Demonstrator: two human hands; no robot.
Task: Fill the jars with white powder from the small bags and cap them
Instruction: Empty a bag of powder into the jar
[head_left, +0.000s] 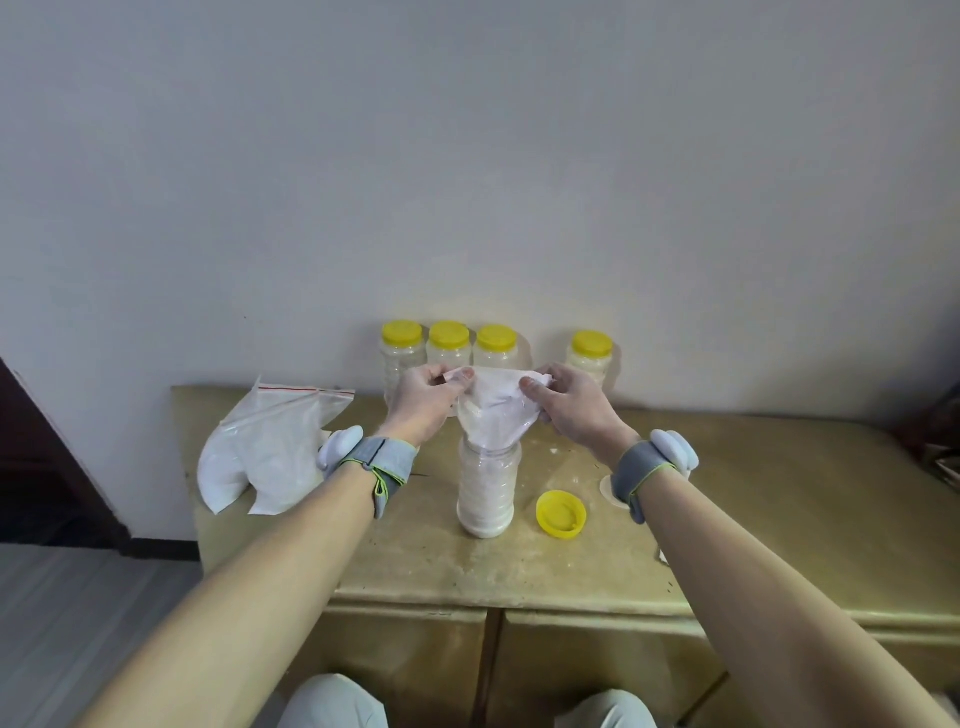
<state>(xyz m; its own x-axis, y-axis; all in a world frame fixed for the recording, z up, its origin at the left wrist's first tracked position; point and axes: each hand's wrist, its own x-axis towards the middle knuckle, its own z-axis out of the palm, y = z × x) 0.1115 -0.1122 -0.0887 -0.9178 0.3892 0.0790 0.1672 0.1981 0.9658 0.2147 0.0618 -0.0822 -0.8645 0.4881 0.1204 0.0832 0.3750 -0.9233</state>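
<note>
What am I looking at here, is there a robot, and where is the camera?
No robot here: these are a person's two bare hands, seen by one camera worn on the head, looking forward and down, so both forearms reach in from below. The left hand and right hand each pinch an end of a small bag of white powder, upended over the mouth of an open jar that is largely full. Its yellow lid lies on the table right of it. Four capped jars stand at the back by the wall; other bags lie at the left. Grey wristbands sit on both wrists; what they do I cannot tell.
</note>
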